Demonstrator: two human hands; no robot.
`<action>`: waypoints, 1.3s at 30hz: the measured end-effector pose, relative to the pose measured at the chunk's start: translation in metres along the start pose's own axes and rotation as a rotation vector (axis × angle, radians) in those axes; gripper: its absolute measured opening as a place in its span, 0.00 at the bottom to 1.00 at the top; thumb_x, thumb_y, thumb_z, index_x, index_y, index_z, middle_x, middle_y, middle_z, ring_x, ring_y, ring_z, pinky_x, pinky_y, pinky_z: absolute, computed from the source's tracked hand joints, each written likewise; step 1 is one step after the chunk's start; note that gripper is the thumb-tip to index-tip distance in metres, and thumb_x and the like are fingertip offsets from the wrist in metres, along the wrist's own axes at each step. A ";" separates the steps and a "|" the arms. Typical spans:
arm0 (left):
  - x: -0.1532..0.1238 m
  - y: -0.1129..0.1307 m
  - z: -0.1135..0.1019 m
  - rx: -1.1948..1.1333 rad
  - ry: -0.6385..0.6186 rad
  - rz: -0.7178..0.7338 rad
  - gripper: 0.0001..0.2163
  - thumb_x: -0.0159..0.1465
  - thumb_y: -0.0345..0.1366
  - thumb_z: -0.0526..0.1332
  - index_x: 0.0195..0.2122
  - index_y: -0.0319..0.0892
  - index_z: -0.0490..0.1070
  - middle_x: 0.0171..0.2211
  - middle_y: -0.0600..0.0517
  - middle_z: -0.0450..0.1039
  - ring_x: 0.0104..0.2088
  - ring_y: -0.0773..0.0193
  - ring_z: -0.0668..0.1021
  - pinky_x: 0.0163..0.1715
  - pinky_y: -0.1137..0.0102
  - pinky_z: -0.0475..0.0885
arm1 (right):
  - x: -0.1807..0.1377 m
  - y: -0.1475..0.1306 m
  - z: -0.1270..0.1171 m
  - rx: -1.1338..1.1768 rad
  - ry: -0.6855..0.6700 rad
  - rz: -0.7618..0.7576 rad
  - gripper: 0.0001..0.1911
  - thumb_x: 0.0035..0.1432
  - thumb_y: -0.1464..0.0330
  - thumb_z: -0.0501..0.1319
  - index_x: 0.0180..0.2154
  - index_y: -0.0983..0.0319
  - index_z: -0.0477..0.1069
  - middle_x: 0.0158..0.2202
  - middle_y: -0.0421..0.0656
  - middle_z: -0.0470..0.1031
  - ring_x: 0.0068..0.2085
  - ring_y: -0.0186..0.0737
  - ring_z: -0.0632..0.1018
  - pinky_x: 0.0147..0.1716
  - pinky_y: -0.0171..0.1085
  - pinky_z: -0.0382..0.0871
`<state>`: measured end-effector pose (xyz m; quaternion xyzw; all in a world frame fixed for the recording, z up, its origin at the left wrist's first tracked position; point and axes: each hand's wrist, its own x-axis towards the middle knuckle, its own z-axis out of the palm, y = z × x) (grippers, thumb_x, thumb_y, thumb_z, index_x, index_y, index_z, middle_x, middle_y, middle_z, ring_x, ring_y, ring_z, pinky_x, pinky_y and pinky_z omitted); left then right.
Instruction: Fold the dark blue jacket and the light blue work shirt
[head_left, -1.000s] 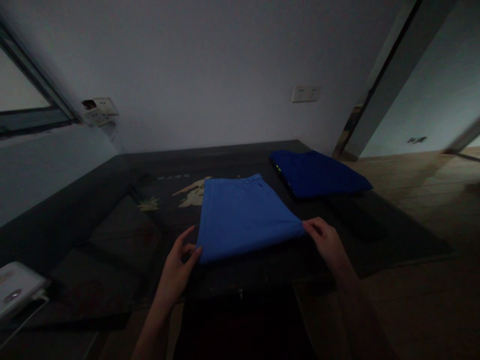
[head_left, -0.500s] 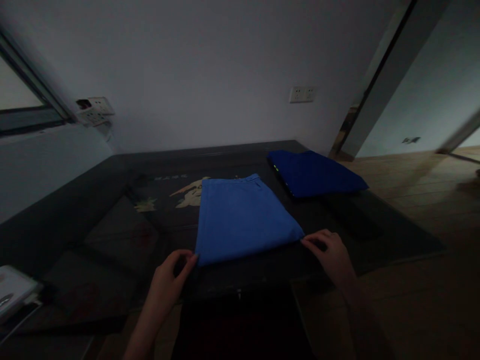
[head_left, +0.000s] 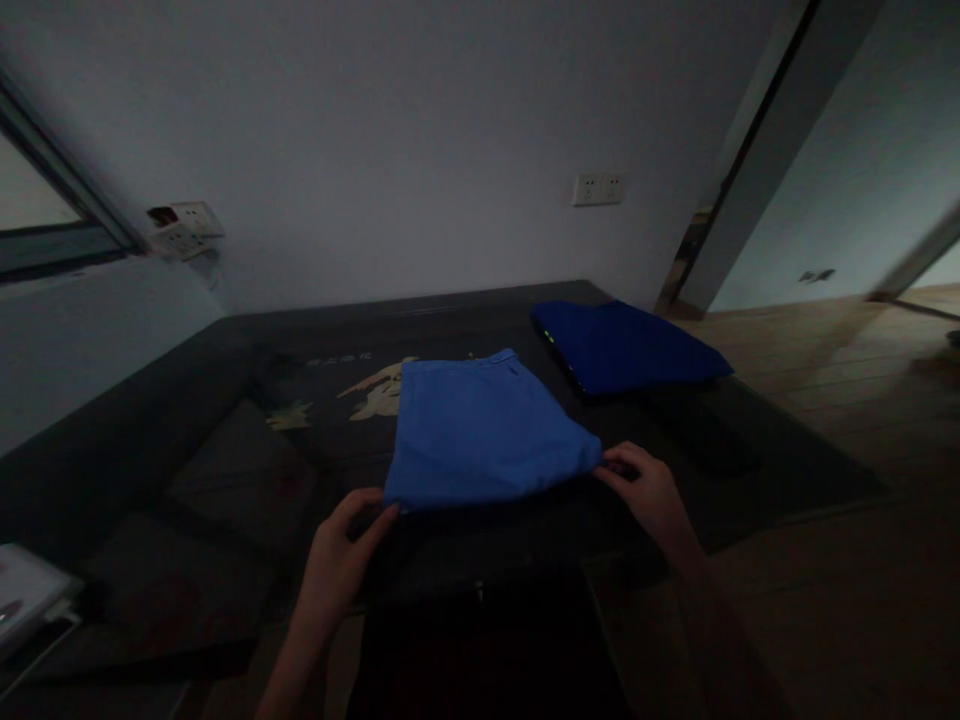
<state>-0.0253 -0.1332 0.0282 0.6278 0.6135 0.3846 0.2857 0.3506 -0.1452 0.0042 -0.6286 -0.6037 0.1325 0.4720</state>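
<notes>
A light blue garment (head_left: 484,430), folded flat with a waistband along its far edge, lies on the dark table (head_left: 450,550); it looks like a pair of shorts or a skirt. My left hand (head_left: 345,545) pinches its near left corner between thumb and fingers. At the near right corner, my right hand (head_left: 645,490) pinches the cloth in the same way. The near edge between the hands is slightly raised and curved. Behind and to the right lies a folded dark blue cloth item (head_left: 630,345), touched by neither hand.
A white device with a cable (head_left: 34,595) sits at the left table edge. Wall sockets (head_left: 598,189) are above the table's back, and a power adapter (head_left: 180,238) is plugged in at the left corner. Wooden floor (head_left: 810,350) lies to the right.
The garment's near edge has been lifted and drawn slightly away from me, its corners still pinched. Both hands have moved a little forward. The dark blue item stays in place.
</notes>
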 end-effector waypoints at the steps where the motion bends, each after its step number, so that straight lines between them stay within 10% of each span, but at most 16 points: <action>1: 0.003 0.003 -0.002 -0.018 0.005 -0.016 0.18 0.53 0.53 0.62 0.35 0.43 0.75 0.36 0.49 0.77 0.40 0.54 0.77 0.43 0.64 0.69 | 0.003 -0.002 -0.002 0.056 0.001 -0.003 0.13 0.50 0.56 0.64 0.26 0.59 0.72 0.27 0.42 0.72 0.31 0.43 0.73 0.33 0.42 0.68; 9: 0.017 0.021 -0.003 -0.310 0.038 -0.055 0.17 0.56 0.50 0.63 0.35 0.42 0.69 0.21 0.58 0.67 0.23 0.67 0.71 0.25 0.75 0.64 | 0.028 -0.017 -0.008 0.325 -0.031 0.124 0.15 0.47 0.55 0.65 0.30 0.59 0.73 0.31 0.43 0.78 0.33 0.42 0.77 0.34 0.40 0.71; 14: 0.009 0.006 0.005 -0.447 -0.043 -0.048 0.14 0.60 0.48 0.60 0.39 0.43 0.67 0.22 0.57 0.69 0.25 0.68 0.72 0.28 0.75 0.65 | 0.029 -0.020 -0.004 0.495 -0.199 0.181 0.17 0.52 0.54 0.63 0.33 0.61 0.69 0.24 0.41 0.76 0.24 0.38 0.75 0.23 0.36 0.68; 21: 0.002 -0.005 0.006 -0.312 -0.293 -0.092 0.19 0.61 0.53 0.57 0.32 0.39 0.71 0.25 0.50 0.73 0.27 0.64 0.73 0.30 0.72 0.66 | 0.020 -0.005 0.003 0.595 -0.175 0.349 0.20 0.38 0.57 0.73 0.31 0.60 0.72 0.29 0.41 0.78 0.31 0.41 0.79 0.36 0.40 0.74; 39: -0.014 0.002 0.001 -0.160 -0.107 -0.196 0.21 0.50 0.54 0.64 0.31 0.38 0.76 0.27 0.52 0.75 0.30 0.61 0.74 0.30 0.73 0.67 | 0.003 -0.011 -0.016 0.422 -0.294 0.365 0.21 0.48 0.50 0.65 0.30 0.61 0.74 0.29 0.42 0.78 0.33 0.44 0.79 0.39 0.41 0.72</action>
